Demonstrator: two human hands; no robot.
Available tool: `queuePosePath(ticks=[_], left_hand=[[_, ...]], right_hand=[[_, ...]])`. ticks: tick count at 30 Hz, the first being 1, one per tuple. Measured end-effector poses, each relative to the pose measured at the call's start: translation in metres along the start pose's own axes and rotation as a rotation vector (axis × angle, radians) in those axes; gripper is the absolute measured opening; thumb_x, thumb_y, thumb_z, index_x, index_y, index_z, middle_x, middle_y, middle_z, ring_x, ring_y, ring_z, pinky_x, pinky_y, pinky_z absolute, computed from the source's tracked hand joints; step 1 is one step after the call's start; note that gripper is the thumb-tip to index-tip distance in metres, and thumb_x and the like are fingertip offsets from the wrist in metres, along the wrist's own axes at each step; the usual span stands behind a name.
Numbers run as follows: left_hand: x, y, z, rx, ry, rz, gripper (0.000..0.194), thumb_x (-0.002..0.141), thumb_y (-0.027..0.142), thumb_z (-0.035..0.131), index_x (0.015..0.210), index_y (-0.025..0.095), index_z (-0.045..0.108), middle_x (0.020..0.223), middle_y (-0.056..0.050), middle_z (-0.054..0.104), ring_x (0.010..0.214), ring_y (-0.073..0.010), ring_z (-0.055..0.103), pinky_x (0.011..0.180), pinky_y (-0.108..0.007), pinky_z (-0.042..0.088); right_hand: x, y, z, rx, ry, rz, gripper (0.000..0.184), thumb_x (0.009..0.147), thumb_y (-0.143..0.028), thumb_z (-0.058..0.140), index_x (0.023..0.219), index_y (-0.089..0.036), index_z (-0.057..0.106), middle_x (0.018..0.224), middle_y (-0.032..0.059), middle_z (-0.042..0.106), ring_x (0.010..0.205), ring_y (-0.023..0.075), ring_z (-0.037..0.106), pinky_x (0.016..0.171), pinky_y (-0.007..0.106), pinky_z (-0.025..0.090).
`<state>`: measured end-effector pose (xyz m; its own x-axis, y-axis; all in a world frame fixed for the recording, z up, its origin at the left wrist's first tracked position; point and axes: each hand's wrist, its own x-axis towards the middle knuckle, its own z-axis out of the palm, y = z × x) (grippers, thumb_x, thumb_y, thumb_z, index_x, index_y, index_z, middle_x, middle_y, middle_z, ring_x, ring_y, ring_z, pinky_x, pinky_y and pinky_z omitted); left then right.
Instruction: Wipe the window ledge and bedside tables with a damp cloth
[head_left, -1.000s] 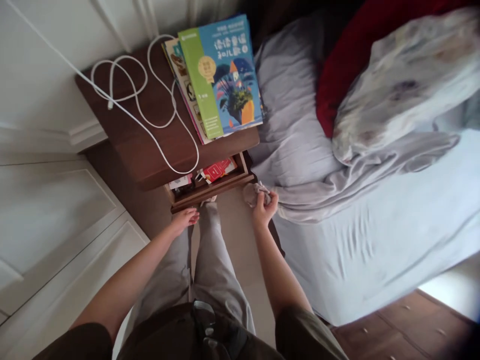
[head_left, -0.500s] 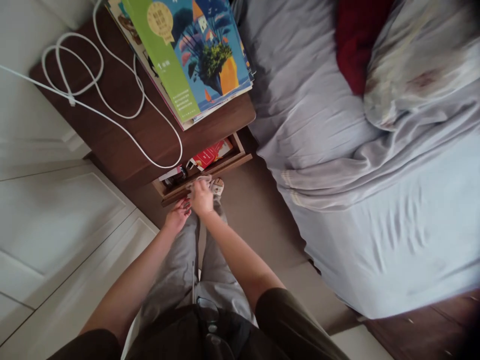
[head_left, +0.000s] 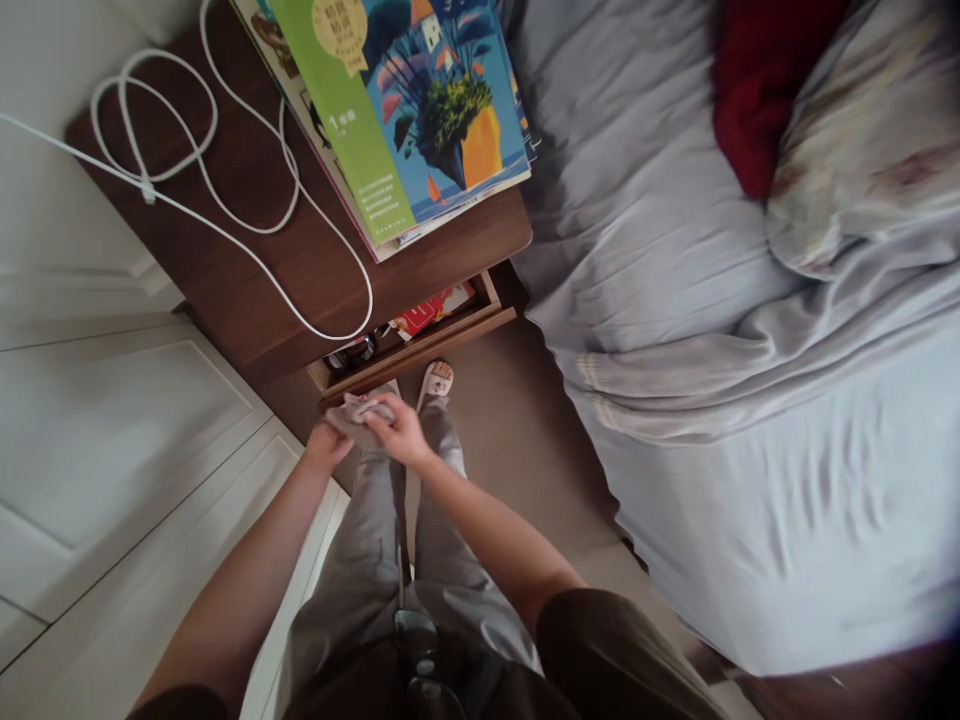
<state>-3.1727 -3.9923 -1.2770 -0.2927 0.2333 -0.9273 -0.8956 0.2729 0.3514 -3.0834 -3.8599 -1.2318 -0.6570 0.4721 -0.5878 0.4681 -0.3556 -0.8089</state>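
Just in front of the open drawer [head_left: 450, 335] of a brown bedside cabinet, both my hands hold a small, crumpled greyish-pink cloth [head_left: 358, 418]. My left hand [head_left: 328, 442] grips the cloth's left side, its fingers partly hidden by the fabric. My right hand [head_left: 401, 432] pinches the right side between thumb and fingers. Inside the drawer lie a red and white packet [head_left: 431, 312] and a dark, shiny round object [head_left: 354, 352] whose kind I cannot make out.
On the cabinet top [head_left: 262, 300] are a stack of books [head_left: 450, 120] and a looped white cable [head_left: 292, 200]. A bed with grey sheets [head_left: 675, 300] stands to the right, white panelled doors [head_left: 127, 420] to the left. My slippered feet [head_left: 436, 380] are below the drawer.
My right hand has moved slightly down from the drawer's front edge. My left hand, earlier with fingers spread, now grips the cloth too, and the cloth shows more spread out between both hands.
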Motion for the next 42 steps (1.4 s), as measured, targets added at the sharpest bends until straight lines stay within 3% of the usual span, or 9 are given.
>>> queuePosePath(ticks=[4, 8, 13, 18, 23, 30, 34, 37, 42], left_hand=[[0.007, 0.011, 0.028, -0.242, -0.004, 0.038, 0.033, 0.063, -0.002, 0.059, 0.082, 0.023, 0.068, 0.115, -0.002, 0.068, 0.117, -0.0185, 0.060, 0.082, -0.026, 0.053], [0.018, 0.027, 0.052, -0.345, 0.022, 0.138, 0.043, 0.069, -0.004, 0.055, 0.092, 0.030, 0.069, 0.135, 0.004, 0.059, 0.119, -0.0152, 0.058, 0.082, -0.023, 0.052], [0.043, 0.034, 0.062, -0.292, -0.044, 0.280, 0.060, 0.075, -0.003, 0.049, 0.112, 0.043, 0.060, 0.141, 0.009, 0.053, 0.116, -0.0113, 0.058, 0.084, -0.024, 0.050], [0.080, -0.002, 0.065, -0.231, -0.020, 0.202, 0.045, 0.077, 0.010, 0.054, 0.115, 0.033, 0.061, 0.112, 0.000, 0.066, 0.082, -0.0075, 0.061, 0.068, -0.019, 0.046], [0.153, -0.036, 0.101, -0.036, -0.131, 0.117, 0.020, 0.074, 0.022, 0.067, 0.094, 0.019, 0.067, 0.089, -0.002, 0.065, 0.070, -0.0067, 0.057, 0.062, -0.018, 0.039], [0.240, -0.055, 0.131, 0.038, -0.366, 0.358, 0.015, 0.075, 0.023, 0.068, 0.088, 0.016, 0.069, 0.082, -0.002, 0.062, 0.070, -0.0086, 0.055, 0.065, -0.021, 0.042], [0.253, -0.065, 0.123, 0.012, -0.365, 0.556, 0.017, 0.077, 0.022, 0.065, 0.092, 0.016, 0.070, 0.084, -0.002, 0.061, 0.069, -0.0082, 0.053, 0.064, -0.021, 0.041], [0.253, -0.065, 0.117, -0.053, -0.306, 0.583, 0.018, 0.077, 0.020, 0.063, 0.093, 0.016, 0.070, 0.082, -0.002, 0.060, 0.066, -0.0079, 0.051, 0.060, -0.020, 0.041], [0.243, -0.058, 0.099, -0.155, -0.257, 0.587, 0.013, 0.076, 0.023, 0.060, 0.083, 0.016, 0.068, 0.071, -0.002, 0.056, 0.063, -0.0090, 0.049, 0.055, -0.020, 0.040]], right_hand=[[-0.004, 0.006, -0.084, 0.255, 0.262, 0.197, 0.029, 0.080, -0.048, 0.065, 0.091, -0.022, 0.059, 0.069, -0.0058, 0.056, 0.059, 0.0093, 0.050, 0.058, 0.019, 0.042], [0.008, 0.018, -0.123, 0.389, 0.471, 0.234, 0.032, 0.077, -0.050, 0.066, 0.088, -0.023, 0.053, 0.073, -0.0060, 0.058, 0.063, 0.0096, 0.056, 0.062, 0.020, 0.048], [0.031, 0.040, -0.128, 0.608, 0.512, 0.241, 0.025, 0.074, -0.042, 0.064, 0.084, -0.025, 0.048, 0.073, -0.0054, 0.059, 0.067, 0.0125, 0.061, 0.063, 0.024, 0.052], [0.073, 0.078, -0.129, 0.668, 0.508, 0.145, 0.025, 0.071, -0.037, 0.060, 0.090, -0.023, 0.051, 0.080, -0.0035, 0.061, 0.076, 0.0141, 0.062, 0.074, 0.028, 0.052], [0.136, 0.137, -0.136, 0.545, 0.710, -0.102, 0.029, 0.074, -0.042, 0.060, 0.092, -0.021, 0.054, 0.083, -0.0019, 0.060, 0.077, 0.0128, 0.057, 0.075, 0.026, 0.047], [0.225, 0.226, -0.158, 0.280, 0.797, -0.586, 0.030, 0.082, -0.041, 0.062, 0.104, -0.021, 0.053, 0.097, 0.0017, 0.059, 0.085, 0.0121, 0.058, 0.082, 0.027, 0.048], [0.268, 0.241, -0.162, 0.038, 0.934, -0.812, 0.027, 0.089, -0.038, 0.056, 0.107, -0.019, 0.054, 0.101, 0.0058, 0.060, 0.093, 0.0153, 0.062, 0.088, 0.034, 0.051], [0.295, 0.241, -0.167, -0.195, 1.009, -0.910, 0.027, 0.092, -0.037, 0.050, 0.108, -0.017, 0.059, 0.102, 0.0084, 0.061, 0.098, 0.0185, 0.063, 0.092, 0.038, 0.051], [0.315, 0.243, -0.173, -0.523, 0.912, -0.940, 0.034, 0.095, -0.031, 0.040, 0.115, -0.016, 0.063, 0.106, 0.0124, 0.063, 0.107, 0.0220, 0.063, 0.093, 0.038, 0.053]])
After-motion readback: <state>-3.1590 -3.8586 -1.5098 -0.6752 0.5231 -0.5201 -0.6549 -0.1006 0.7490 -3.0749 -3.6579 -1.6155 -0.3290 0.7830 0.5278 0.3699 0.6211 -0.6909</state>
